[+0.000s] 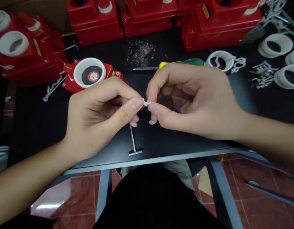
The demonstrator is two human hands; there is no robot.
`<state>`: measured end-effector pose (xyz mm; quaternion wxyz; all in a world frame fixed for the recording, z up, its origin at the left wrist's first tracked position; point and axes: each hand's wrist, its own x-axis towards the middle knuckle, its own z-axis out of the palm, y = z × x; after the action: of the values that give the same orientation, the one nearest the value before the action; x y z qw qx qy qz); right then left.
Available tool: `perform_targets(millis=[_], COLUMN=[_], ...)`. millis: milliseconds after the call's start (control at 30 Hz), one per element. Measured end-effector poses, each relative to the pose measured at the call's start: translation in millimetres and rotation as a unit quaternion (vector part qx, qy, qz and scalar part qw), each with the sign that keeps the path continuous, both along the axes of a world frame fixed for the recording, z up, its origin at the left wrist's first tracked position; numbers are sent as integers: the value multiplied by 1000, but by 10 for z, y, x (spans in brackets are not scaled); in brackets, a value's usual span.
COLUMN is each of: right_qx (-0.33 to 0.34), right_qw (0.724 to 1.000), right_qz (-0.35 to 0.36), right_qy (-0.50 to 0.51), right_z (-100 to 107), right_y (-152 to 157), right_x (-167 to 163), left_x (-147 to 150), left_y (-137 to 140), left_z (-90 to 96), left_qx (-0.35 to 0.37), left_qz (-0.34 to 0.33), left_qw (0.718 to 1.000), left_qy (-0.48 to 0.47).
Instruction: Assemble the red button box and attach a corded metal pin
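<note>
A small white piece (146, 103), perhaps a twisted strip, is stretched between my two hands over the black table. My left hand (101, 117) pinches its left end between thumb and forefinger. Its right end is pinched in the same way by my right hand (197, 98). The fingertips cover most of the piece, so its kind does not show. Below my left hand lies a T-shaped metal rod (132, 140), its upper end hidden by the fingers. Just behind the left hand stands a small red housing with a white ring (89, 72) on top.
A yellow-green screwdriver (168, 63) lies behind my right hand. Beyond it are white scraps (143, 51). Large red housings (96, 25) line the back, with more at the left (29, 54). White rings (276, 44) and screws (263, 74) lie at the right.
</note>
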<state>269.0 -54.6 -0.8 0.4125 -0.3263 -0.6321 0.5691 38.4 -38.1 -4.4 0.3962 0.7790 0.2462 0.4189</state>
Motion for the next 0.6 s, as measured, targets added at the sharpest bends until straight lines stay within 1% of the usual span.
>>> perform_targets(millis=[167, 267, 333, 467, 600], right_qx=[-47, -60, -65, -72, -77], right_qw=[999, 998, 997, 997, 995], right_qz=[8, 20, 23, 40, 56], right_qy=[-20, -21, -19, 5, 21], right_z=[7, 6, 2, -14, -24], right_y=[-2, 5, 4, 3, 14], right_x=[-21, -24, -25, -26, -20], left_x=[13, 45, 56, 41, 39], left_y=[4, 5, 2, -17, -52], left_z=[-23, -52, -65, -58, -40], left_qx=[25, 34, 24, 3, -27], left_qz=[-9, -4, 10, -3, 22], left_qw=[1000, 999, 999, 1000, 999], left_qy=[10, -20, -44, -13, -2])
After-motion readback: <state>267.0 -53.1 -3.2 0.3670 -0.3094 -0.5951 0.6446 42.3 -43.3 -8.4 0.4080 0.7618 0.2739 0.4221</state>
